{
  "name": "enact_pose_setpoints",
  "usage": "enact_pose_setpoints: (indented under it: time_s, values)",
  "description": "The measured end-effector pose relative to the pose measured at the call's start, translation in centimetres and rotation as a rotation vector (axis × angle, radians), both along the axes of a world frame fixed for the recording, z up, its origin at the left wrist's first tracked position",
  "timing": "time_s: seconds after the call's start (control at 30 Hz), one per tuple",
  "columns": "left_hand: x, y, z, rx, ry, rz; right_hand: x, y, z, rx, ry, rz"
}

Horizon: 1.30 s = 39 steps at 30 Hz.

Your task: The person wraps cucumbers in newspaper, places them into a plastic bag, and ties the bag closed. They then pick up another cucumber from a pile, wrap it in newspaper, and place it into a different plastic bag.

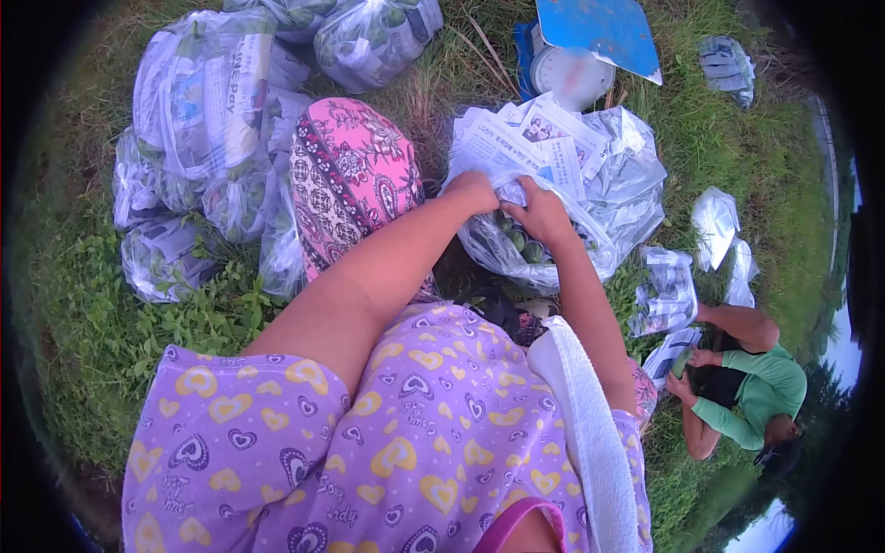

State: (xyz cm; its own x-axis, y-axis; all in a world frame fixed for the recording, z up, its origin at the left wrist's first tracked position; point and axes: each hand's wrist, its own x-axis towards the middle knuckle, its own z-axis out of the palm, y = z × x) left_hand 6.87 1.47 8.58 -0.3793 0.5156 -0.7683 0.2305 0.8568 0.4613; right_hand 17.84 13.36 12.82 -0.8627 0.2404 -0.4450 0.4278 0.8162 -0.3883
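Before my knees stands a clear plastic bag (634, 180) lined with printed newspaper (521, 138), with long green vegetables that look like cucumbers (533, 251) showing through its near side. My left hand (472, 192) is closed on the bag's gathered plastic edge. Right beside it, my right hand (541, 214) pinches the same edge between thumb and fingers. The two hands nearly touch, and bunched plastic lies between them. How full the bag is under the paper is hidden.
Several filled, newspaper-lined bags (198, 111) are piled at the left. A blue scale (599, 37) with a round dial stands beyond my bag. More bags (714, 226) lie on the grass at right, where a person in a green top (765, 387) holds a green vegetable.
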Motion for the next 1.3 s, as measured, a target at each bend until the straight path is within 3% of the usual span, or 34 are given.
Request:
enact_pose_setpoints:
  time_s: [0.13, 0.33, 0.43, 0.53, 0.63, 0.73, 1.03, 1.3]
  values:
    - [0.1, 0.1, 0.2, -0.060, -0.014, 0.053, -0.1, -0.1, 0.2, -0.019, -0.024, 0.011]
    - [-0.6, 1.0, -5.5, -0.074, -0.120, 0.068, -1.1, 0.3, 0.5, -0.041, -0.060, 0.057]
    - [-1.4, 1.8, -7.8, -0.018, -0.066, -0.225, -1.5, 0.6, 1.0, -0.037, -0.104, 0.079]
    - [-1.5, 2.2, -9.7, -0.023, -0.056, -0.254, -1.8, 1.1, 1.2, -0.047, -0.152, 0.093]
    - [-1.5, 2.1, -9.1, -0.091, -0.084, -0.043, -2.2, 1.6, 1.2, -0.065, -0.177, 0.089]
    - [-0.6, 0.7, -5.3, 0.004, 0.047, 0.371, -2.8, 1.5, 1.5, -0.097, -0.203, 0.085]
    - [-0.9, 1.3, -5.4, 0.017, 0.172, 0.352, -3.6, 1.6, 1.6, -0.088, -0.228, 0.180]
    - [-1.1, 2.0, -5.0, 0.231, 0.320, 0.327, -8.2, 3.5, 1.9, -0.073, -0.379, 0.338]
